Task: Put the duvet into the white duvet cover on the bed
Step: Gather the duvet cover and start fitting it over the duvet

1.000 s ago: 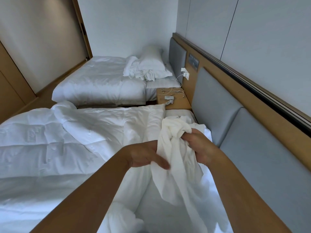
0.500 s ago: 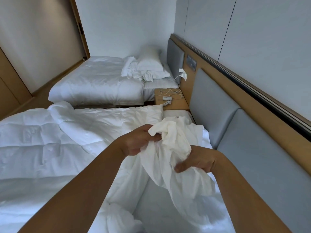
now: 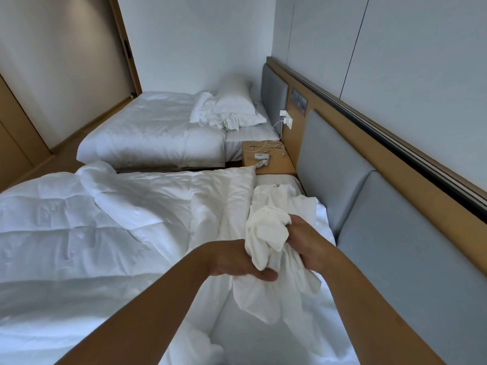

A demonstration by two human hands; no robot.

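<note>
Both the left hand (image 3: pixel 237 262) and right hand (image 3: pixel 307 246) grip the crumpled, bunched white duvet cover (image 3: pixel 266 233).

A: Hands?
B: left hand (image 3: pixel 234 262) and right hand (image 3: pixel 308 246) close together, both gripping a bunched wad of duvet cover (image 3: pixel 266 233). The rest hangs below.
A: Duvet?
B: quilted duvet (image 3: pixel 79 227) spread left of the hands. Grey headboard (image 3: pixel 329 167) on the right, nightstand (image 3: pixel 274 167) with cables beyond.

L hand (image 3: pixel 232 259) & R hand (image 3: pixel 308 248) bare, forearms (image 3: pixel 158 306) bare up to frame edge
</note>
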